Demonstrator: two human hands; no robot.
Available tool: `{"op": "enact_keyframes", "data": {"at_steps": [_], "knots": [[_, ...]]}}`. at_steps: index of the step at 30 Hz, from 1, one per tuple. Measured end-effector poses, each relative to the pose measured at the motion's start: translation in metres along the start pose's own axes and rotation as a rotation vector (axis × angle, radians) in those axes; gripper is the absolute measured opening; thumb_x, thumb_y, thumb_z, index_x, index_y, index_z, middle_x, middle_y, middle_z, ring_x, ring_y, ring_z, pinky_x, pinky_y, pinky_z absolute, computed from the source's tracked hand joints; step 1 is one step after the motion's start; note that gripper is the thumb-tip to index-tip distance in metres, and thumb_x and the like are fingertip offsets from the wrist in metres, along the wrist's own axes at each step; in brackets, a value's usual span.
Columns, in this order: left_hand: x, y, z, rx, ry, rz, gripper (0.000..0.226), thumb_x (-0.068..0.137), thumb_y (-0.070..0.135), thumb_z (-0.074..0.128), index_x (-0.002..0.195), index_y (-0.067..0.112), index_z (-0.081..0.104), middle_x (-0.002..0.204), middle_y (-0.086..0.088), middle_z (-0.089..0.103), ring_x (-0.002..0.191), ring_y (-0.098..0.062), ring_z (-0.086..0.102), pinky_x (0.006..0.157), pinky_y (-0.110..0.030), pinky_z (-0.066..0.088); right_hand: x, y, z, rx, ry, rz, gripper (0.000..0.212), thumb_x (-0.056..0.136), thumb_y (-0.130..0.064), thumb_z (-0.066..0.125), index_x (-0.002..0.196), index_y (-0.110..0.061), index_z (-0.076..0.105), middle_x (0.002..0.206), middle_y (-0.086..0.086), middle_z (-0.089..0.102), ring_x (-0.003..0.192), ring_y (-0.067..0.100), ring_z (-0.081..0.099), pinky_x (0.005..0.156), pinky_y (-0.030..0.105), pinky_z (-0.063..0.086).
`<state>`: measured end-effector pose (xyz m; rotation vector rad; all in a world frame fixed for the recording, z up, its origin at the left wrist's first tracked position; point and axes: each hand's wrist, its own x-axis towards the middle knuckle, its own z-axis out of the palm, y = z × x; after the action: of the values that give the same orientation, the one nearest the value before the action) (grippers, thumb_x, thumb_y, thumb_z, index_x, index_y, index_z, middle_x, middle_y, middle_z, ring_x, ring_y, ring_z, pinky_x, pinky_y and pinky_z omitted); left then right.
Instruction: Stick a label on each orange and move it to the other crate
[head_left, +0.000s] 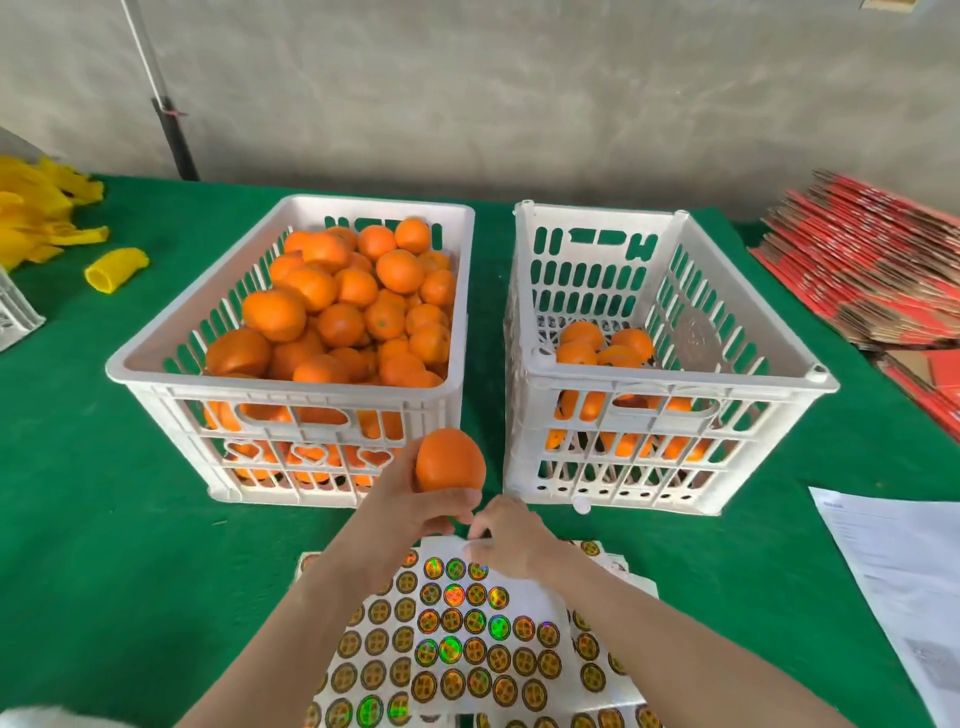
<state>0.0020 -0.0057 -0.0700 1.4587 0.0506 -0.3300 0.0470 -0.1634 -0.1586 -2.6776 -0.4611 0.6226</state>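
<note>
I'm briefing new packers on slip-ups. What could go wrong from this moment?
1. The left grip holds the orange in the air, outside both crates. A slip would probably send it rolling across the table.
2. The right grip works at the top edge of the sticker sheet, where loose sheets overlap. A whole sheet may lift with the label.
3. No label shows on the orange yet, so it might reach the right crate unlabelled.

Left grip raised forward, fingers curled; right grip just beside it, lower, fingertips pinched together.
</note>
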Motion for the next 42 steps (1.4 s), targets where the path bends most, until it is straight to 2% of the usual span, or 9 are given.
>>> {"op": "enact_keyframes", "data": {"at_steps": [6,11,18,23,25,28,33,38,42], "knots": [[0.009,-0.023,-0.008,0.067,0.015,-0.126,0.073,0.041,0.046,0.08,0.107,0.019,0.064,0.11,-0.011,0.067,0.107,-0.03,0.06,0.1,-0.043,0.042,-0.013,0.015,-0.02,0.321,0.156,-0.058,0.015,0.088,-0.014,0.062,0.096,-0.005,0.071,0.101,0.004,0.068,0.094,0.016,0.06,0.082,0.021,0.043],[0.012,-0.039,-0.013,-0.016,-0.135,-0.245,0.085,0.042,0.043,0.083,0.116,0.008,0.061,0.105,-0.011,0.071,0.091,-0.022,0.067,0.073,-0.028,0.052,-0.027,0.024,-0.037,0.455,0.198,-0.063,0.011,0.087,-0.012,0.066,0.091,-0.003,0.072,0.076,-0.01,0.059,0.072,0.006,0.055,0.068,0.011,0.042],[0.017,-0.042,0.004,-0.154,-0.234,-0.268,0.105,0.029,0.052,0.092,0.118,0.007,0.061,0.112,-0.013,0.068,0.105,-0.027,0.062,0.093,-0.037,0.047,-0.044,0.018,-0.052,0.426,0.258,-0.086,0.011,0.086,-0.011,0.068,0.096,-0.007,0.069,0.083,-0.003,0.061,0.076,0.01,0.056,0.076,0.019,0.046],[0.022,-0.045,0.012,-0.337,-0.119,-0.251,0.113,0.023,0.042,0.095,0.122,0.004,0.056,0.106,-0.015,0.07,0.101,-0.028,0.064,0.087,-0.036,0.05,-0.066,0.02,-0.045,0.105,0.628,-0.157,0.006,0.084,-0.017,0.067,0.082,-0.012,0.071,0.085,0.004,0.064,0.088,0.021,0.054,0.084,0.034,0.041],[0.023,-0.046,0.013,-0.388,-0.087,-0.241,0.116,0.023,0.04,0.096,0.125,0.003,0.054,0.109,-0.017,0.068,0.103,-0.031,0.063,0.094,-0.04,0.048,-0.07,0.018,-0.036,0.096,0.547,-0.095,0.013,0.087,-0.024,0.063,0.09,-0.015,0.072,0.087,0.004,0.064,0.088,0.02,0.054,0.084,0.031,0.041],[0.022,-0.048,0.018,-0.467,-0.087,-0.236,0.115,0.025,0.038,0.096,0.126,0.006,0.051,0.105,-0.017,0.07,0.095,-0.031,0.069,0.08,-0.038,0.053,-0.071,0.018,-0.022,0.104,0.498,0.003,0.023,0.089,-0.03,0.06,0.104,-0.016,0.07,0.098,0.003,0.063,0.096,0.017,0.052,0.084,0.025,0.039],[0.022,-0.051,0.02,-0.527,-0.051,-0.261,0.131,0.021,0.038,0.095,0.137,0.008,0.042,0.113,-0.022,0.064,0.099,-0.036,0.065,0.086,-0.047,0.049,-0.074,0.012,-0.013,0.309,0.577,0.028,0.01,0.085,-0.018,0.065,0.084,-0.013,0.073,0.087,-0.002,0.068,0.068,0.001,0.047,0.071,0.019,0.039],[0.02,-0.053,0.019,-0.581,-0.076,-0.249,0.129,0.021,0.037,0.096,0.136,0.008,0.043,0.107,-0.02,0.067,0.094,-0.034,0.067,0.086,-0.048,0.049,-0.075,0.006,-0.009,0.386,0.622,0.073,0.006,0.083,-0.018,0.068,0.078,-0.015,0.069,0.081,-0.002,0.063,0.072,0.011,0.054,0.072,0.02,0.043],[0.023,-0.054,0.018,-0.603,-0.101,-0.274,0.123,0.023,0.035,0.096,0.132,0.009,0.046,0.106,-0.021,0.068,0.093,-0.034,0.068,0.081,-0.047,0.051,-0.078,0.006,-0.01,0.49,0.617,0.071,0.025,0.081,-0.009,0.07,0.062,-0.021,0.059,0.069,-0.005,0.063,0.063,0.006,0.054,0.065,0.016,0.045]]}}
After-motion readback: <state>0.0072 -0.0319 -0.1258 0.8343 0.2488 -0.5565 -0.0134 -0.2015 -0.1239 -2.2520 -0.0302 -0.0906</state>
